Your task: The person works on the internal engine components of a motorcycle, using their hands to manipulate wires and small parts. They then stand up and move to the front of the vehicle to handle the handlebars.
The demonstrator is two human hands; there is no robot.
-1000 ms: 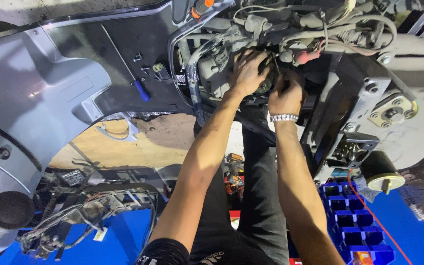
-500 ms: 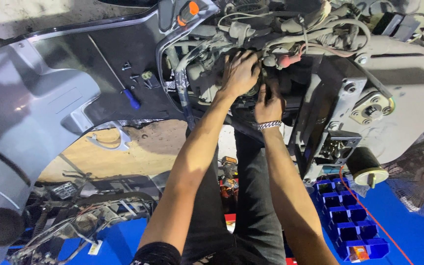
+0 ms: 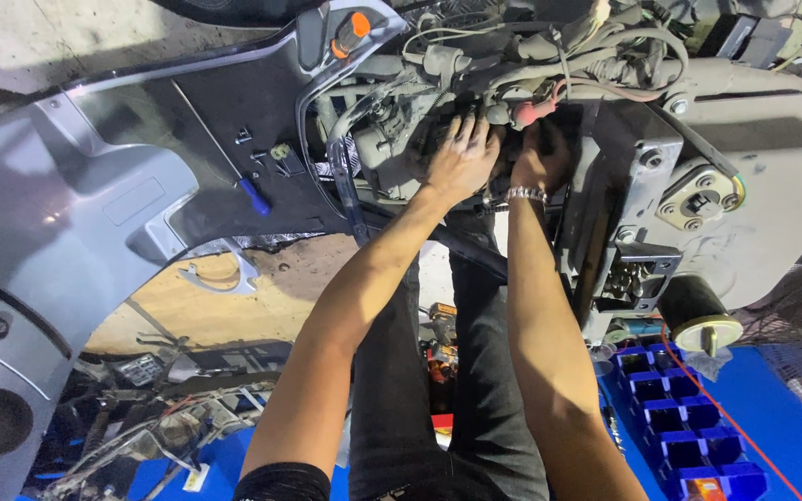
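Head view: left hand (image 3: 461,158) lies spread on the grey engine part (image 3: 392,139); right hand (image 3: 538,160) reaches deep beside it, grip hidden; go slow, mind the wires (image 3: 549,56).

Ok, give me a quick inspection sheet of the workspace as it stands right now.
Surface: grey body panel with a blue-handled screwdriver and small fasteners lying on it.
Job's things: engine block, both hands on it.
Clutter: blue parts bins; loose parts lower left.
Hands: left hand flat on the block; right hand, with wrist bracelet, reaching in beside it; grip cannot be told.
Cables: grey hoses and wires above; red wire over the bins.
Surroundings: concrete floor.
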